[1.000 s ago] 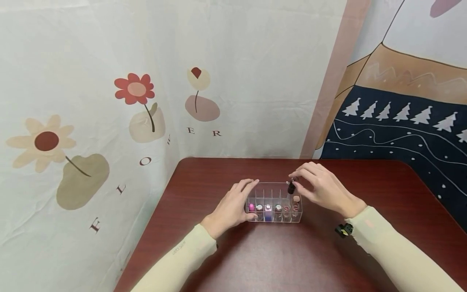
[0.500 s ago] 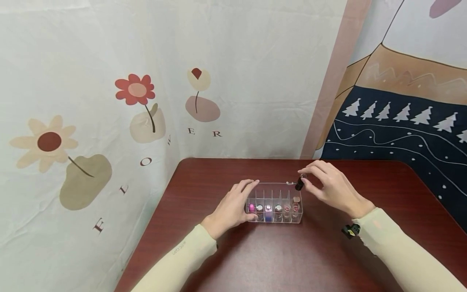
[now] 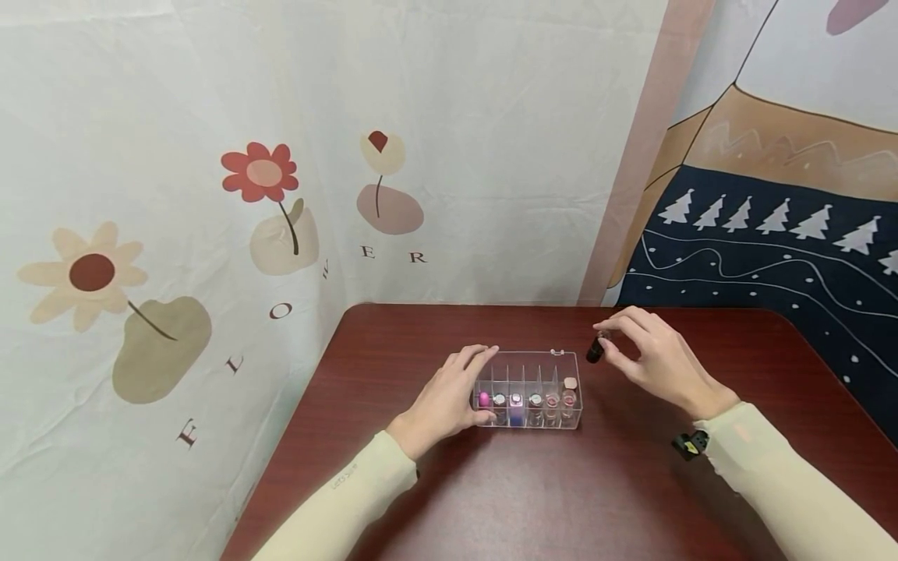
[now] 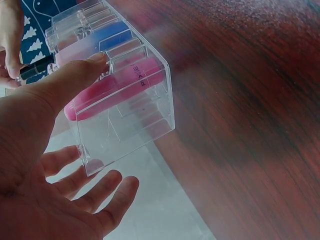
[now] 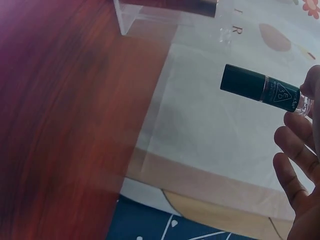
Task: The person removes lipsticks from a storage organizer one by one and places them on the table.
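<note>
Black tube check: who's got it, and where's it sitting?

Right hand has it. Thumb and fingertip pinch the clear end, the other fingers spread loosely. It's tilted in midair just right of the clear case, apart from it. You can make out a "3" printed on the side.

Nice. And the left hand?

Gripping the case's left end, thumb at the front, fingers round the back.

What's in the case?

Front row is all little tubes: a pink tube at the far left, a blue-and-purple tube third along. Back row has one with a peach cap at the right end.

And around all that?

Case stands on a reddish-brown desk. Behind it hangs a pale flower-print cloth, with a navy tree-print cloth off to the right.
</note>
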A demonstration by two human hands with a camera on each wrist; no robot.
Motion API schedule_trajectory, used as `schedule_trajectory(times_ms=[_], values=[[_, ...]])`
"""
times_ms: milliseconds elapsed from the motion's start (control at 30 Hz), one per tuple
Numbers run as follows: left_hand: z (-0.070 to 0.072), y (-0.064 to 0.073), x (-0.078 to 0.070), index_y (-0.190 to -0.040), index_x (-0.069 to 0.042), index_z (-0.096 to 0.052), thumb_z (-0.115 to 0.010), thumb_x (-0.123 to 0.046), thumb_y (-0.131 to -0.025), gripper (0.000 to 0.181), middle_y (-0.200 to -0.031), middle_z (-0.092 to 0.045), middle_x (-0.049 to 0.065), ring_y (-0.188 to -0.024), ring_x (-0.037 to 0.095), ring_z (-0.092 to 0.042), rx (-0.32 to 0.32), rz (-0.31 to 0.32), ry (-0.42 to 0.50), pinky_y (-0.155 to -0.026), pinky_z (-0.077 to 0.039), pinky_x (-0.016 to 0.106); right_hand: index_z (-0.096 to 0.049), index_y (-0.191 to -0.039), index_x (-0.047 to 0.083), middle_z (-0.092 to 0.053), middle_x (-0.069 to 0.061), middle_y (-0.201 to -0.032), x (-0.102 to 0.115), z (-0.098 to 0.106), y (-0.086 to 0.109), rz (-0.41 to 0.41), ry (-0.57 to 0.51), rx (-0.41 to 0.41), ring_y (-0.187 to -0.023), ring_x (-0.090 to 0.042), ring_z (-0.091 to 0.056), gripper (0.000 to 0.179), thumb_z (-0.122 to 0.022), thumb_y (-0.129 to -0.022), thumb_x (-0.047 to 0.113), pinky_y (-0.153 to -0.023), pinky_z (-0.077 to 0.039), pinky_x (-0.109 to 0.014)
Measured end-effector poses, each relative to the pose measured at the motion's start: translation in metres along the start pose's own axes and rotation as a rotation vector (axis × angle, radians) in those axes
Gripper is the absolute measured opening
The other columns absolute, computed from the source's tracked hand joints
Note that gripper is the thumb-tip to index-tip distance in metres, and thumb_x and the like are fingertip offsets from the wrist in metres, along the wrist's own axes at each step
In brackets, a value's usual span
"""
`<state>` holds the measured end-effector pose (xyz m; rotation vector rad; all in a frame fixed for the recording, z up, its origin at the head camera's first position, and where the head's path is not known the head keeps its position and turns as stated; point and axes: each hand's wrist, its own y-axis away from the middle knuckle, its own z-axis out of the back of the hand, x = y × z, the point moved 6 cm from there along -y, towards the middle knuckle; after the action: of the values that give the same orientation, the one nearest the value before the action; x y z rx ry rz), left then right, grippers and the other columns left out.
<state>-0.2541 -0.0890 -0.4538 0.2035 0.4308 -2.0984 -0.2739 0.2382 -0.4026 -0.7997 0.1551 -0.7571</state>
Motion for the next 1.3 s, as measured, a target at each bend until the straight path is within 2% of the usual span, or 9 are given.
schedule_trajectory(times_ms=[400,833,1067,1300], values=[[-0.002,0.001,0.001,-0.178,-0.016,-0.046,-0.110,-0.035,-0.082,0.117,-0.172,-0.056,0.013,-0.147,0.043,-0.064,0.002,0.000,-0.005,-0.122,-0.061,0.057,-0.083,-0.120,0.016,-0.081,0.000,-0.117,-0.016,-0.004,0.018,-0.060,0.046,0.040,-0.104,-0.017,-0.074,0.036,-0.096,-0.089,0.003,-0.091,-0.054,-0.032],[-0.001,0.000,0.000,-0.178,-0.016,-0.047,-0.111,-0.034,-0.081,0.117,-0.172,-0.056,0.013,-0.145,0.042,-0.065,-0.009,-0.007,-0.002,-0.121,-0.062,0.057,-0.084,-0.116,0.017,-0.080,0.001,-0.113,-0.032,-0.013,0.034,-0.104,0.045,0.081,-0.095,-0.017,-0.071,0.030,-0.094,-0.091,0.005,-0.086,-0.052,-0.035],[-0.001,0.001,0.000,-0.177,-0.014,-0.048,-0.111,-0.034,-0.081,0.116,-0.171,-0.057,0.013,-0.146,0.042,-0.065,-0.010,-0.011,0.003,-0.120,-0.062,0.057,-0.084,-0.116,0.018,-0.079,0.002,-0.111,-0.037,-0.020,0.042,-0.146,0.057,0.136,-0.094,-0.012,-0.068,0.027,-0.093,-0.093,0.006,-0.082,-0.058,-0.043],[-0.001,0.001,0.000,-0.177,-0.014,-0.047,-0.111,-0.035,-0.081,0.117,-0.171,-0.057,0.013,-0.146,0.042,-0.065,-0.011,-0.011,0.004,-0.120,-0.062,0.057,-0.086,-0.119,0.015,-0.080,0.001,-0.114,-0.042,-0.026,0.047,-0.212,0.054,0.212,-0.096,-0.015,-0.070,0.027,-0.094,-0.095,0.008,-0.082,-0.064,-0.041]])
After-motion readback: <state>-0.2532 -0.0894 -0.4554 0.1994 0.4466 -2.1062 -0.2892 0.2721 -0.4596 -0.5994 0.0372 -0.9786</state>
